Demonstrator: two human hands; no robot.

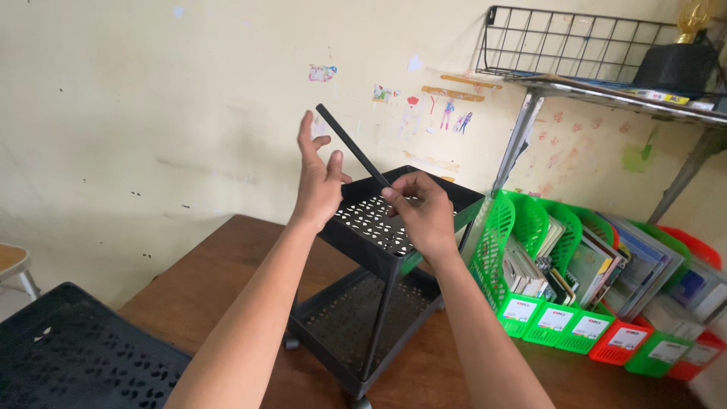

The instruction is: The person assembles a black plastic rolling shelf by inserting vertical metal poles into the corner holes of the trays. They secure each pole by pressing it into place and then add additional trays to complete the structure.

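A small black plastic rack stands on the brown wooden table [219, 280], with a perforated upper tray [379, 227] tilted above a lower tray [348, 318] on thin posts. My right hand [424, 212] pinches the lower end of a thin black rod [350, 144] that slants up and to the left over the upper tray's far corner. Beside the rod, my left hand [318, 178] is raised with its fingers spread, and it holds nothing.
Green and red file holders [530, 303] packed with books and papers line the table at the right. A wire shelf [575, 45] hangs on the wall above them. Another black perforated tray [76, 356] lies at the lower left. A stool edge [11, 265] shows far left.
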